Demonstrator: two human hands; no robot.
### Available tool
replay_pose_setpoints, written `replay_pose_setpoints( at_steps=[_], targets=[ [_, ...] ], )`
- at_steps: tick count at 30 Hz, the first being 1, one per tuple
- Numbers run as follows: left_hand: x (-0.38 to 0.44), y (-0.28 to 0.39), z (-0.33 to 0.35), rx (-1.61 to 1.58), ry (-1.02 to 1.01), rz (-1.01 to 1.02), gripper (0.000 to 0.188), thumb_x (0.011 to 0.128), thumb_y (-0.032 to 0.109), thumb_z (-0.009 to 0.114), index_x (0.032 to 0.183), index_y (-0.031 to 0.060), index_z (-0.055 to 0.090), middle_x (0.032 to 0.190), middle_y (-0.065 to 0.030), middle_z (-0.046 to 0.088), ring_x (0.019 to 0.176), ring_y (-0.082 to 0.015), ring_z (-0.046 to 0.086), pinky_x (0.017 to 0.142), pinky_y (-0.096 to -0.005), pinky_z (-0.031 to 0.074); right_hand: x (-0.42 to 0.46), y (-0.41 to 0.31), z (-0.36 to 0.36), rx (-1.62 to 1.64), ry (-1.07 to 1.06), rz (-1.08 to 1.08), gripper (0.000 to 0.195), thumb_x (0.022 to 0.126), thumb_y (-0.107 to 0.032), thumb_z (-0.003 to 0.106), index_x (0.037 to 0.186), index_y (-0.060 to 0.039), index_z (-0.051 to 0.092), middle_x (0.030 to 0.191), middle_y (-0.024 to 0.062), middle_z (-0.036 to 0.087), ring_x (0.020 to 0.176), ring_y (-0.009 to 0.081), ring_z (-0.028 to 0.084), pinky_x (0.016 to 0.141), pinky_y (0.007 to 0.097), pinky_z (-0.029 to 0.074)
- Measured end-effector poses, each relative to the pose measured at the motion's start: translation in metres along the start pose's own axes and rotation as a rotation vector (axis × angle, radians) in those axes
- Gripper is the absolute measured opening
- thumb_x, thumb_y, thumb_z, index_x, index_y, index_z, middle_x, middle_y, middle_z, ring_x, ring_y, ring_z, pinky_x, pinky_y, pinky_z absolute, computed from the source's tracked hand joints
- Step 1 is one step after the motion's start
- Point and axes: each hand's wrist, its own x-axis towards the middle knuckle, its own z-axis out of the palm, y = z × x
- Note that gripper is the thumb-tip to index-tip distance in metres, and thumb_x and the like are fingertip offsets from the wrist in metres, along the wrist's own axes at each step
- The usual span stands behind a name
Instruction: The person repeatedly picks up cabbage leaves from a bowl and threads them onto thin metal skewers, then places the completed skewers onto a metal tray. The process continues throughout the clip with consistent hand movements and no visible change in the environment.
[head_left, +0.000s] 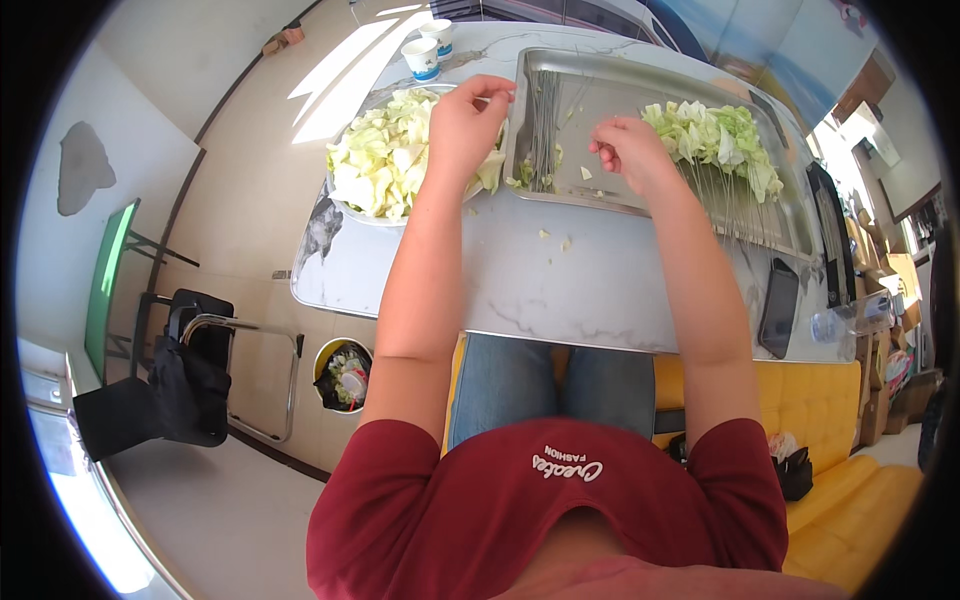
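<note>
My left hand (466, 124) is raised over the right rim of a round metal bowl heaped with cut cabbage leaves (390, 154). Its thumb and fingers curl toward each other; whether anything thin is between them is unclear. Above the steel tray (555, 198) is my right hand (626, 150), fingers bent and fingertips close together, with no object clearly visible in them. A bundle of thin metal skewers (541, 124) lies along the tray's left side. At the tray's right, leaf pieces threaded on skewers (712, 139) lie in a row, their bare ends pointing toward me.
Two paper cups (421, 60) stand behind the bowl. A phone (780, 307) and a clear plastic bottle (855, 315) lie at the table's right. Leaf scraps (565, 244) dot the marble-patterned table (570, 292). Left of my legs sits a waste bin (321, 375), near a chair frame (292, 390).
</note>
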Motion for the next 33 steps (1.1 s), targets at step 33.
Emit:
replay_pose_setpoints(
  at_steps=[33],
  targets=[
    [0.070, -0.076, -0.115, 1.072, 0.096, -0.223, 0.025, 0.083, 0.024, 0.060, 0.105, 0.0200, 0.072, 0.105, -0.0048, 0.069, 0.092, -0.0253, 0.066, 0.078, -0.0370, 0.052, -0.042, 0.025, -0.007, 0.183, -0.018, -0.143, 0.011, 0.086, -0.005, 0.048, 0.093, -0.0018, 0.055, 0.067, 0.0053, 0.054, 0.041, 0.0056, 0.034, 0.036, 0.0234, 0.024]
  ],
)
